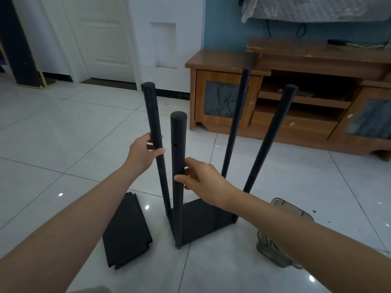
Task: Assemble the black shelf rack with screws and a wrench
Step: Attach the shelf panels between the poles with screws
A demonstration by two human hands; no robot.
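On the tiled floor (63, 144), in front of a wooden cabinet (296, 127), the half-built black rack (203, 220) is seen standing: its bottom shelf is already fitted, and four poles rise from the corners, splayed slightly apart at the tops. A loose shelf (127, 231) is laid flat just to the left of the rack, and a clear tub (281, 235) is set to the right; whether screws are kept in it cannot be told, and no wrench is in view. The rear-left pole (153, 115) is gripped by the left hand (141, 155), fingers wrapped round it, while the front pole (178, 134) is pinched between thumb and fingers of the right hand (203, 182). The frame is judged to be steadied and squared at this step. Next, the loose shelf would need to be lifted in between the poles and lined up with the side holes (175, 145) before fastening.
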